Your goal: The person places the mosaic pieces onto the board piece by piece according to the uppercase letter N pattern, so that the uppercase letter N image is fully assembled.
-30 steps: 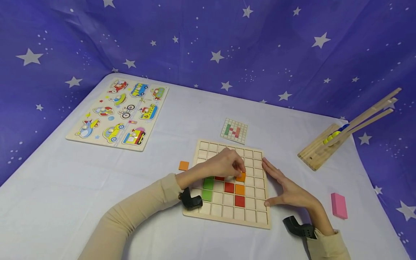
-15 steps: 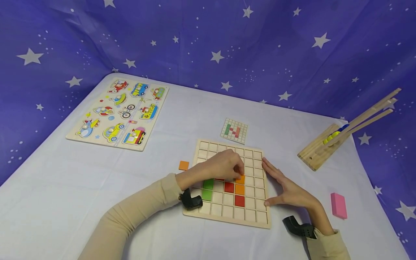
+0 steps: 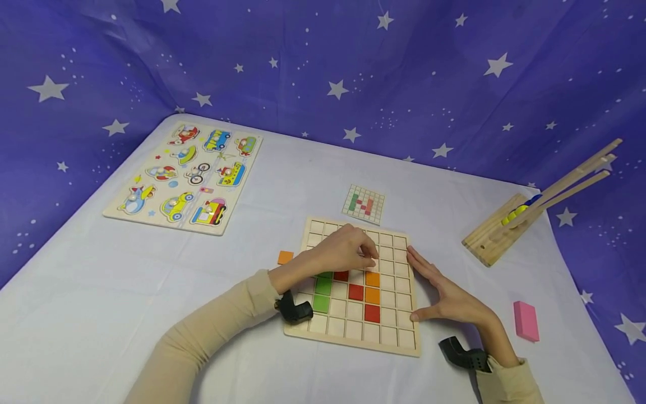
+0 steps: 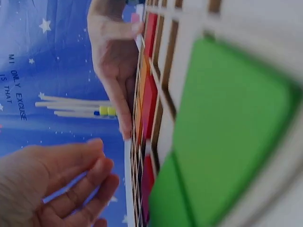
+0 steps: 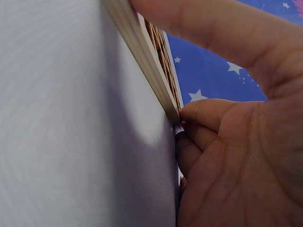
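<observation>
My left hand [image 3: 347, 250] hovers over the wooden grid board [image 3: 348, 339] with nothing in its fingers, which are loosely bent in the left wrist view. Just below its fingertips, an orange tile [image 3: 372, 279] lies flat in a square, with a second orange one touching its near side. Red tiles [image 3: 355, 292] and green tiles [image 3: 323, 285] fill other squares; my left hand hides part of the grid. At the board's right edge rests my right hand [image 3: 449, 294], thumb and fingers spread along the rim. The right wrist view has them touching the board's side.
A loose orange tile [image 3: 285, 257] lies left of the board. Behind it is a small pattern card [image 3: 363, 203]. A vehicle puzzle [image 3: 184, 177] lies at the back left, a wooden stand with beads [image 3: 497, 230] at the right, and a pink block [image 3: 526, 321] near the right edge.
The orange tile has settled into its square, and my left hand has let it go and lifted slightly away from it. My right hand has stayed at the board's edge.
</observation>
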The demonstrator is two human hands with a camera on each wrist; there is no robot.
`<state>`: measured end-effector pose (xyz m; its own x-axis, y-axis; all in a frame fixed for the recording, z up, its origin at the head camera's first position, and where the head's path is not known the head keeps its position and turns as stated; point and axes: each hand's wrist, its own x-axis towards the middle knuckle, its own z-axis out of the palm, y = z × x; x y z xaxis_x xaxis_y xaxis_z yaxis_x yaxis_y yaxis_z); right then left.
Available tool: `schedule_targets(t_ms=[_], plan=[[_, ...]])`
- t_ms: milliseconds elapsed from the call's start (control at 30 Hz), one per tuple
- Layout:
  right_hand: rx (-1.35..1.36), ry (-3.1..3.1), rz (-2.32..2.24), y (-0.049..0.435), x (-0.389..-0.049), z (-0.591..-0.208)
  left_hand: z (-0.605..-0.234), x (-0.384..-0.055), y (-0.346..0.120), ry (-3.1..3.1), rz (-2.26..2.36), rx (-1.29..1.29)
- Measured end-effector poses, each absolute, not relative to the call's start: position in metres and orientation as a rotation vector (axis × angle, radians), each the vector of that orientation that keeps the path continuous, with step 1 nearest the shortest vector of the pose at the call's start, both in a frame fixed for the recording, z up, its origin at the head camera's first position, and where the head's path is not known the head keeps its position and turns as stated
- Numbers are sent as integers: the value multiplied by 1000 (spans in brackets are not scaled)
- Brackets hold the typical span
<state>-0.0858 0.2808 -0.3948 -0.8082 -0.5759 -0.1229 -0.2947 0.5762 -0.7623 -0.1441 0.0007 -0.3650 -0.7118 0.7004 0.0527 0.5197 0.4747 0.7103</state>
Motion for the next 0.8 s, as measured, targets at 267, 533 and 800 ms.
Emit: schedule_targets(t_ms=[267, 533, 800], plan=[[-711, 2458, -1083, 281, -86, -395, -355, -156, -35, 2454, 1163, 978], [-707, 2459, -1082, 282, -86, -394, -355, -168, -93, 2492, 1164, 763], [-708, 2457, -1076, 282, -87, -396, -364, -169, -137, 2474, 1109, 661]])
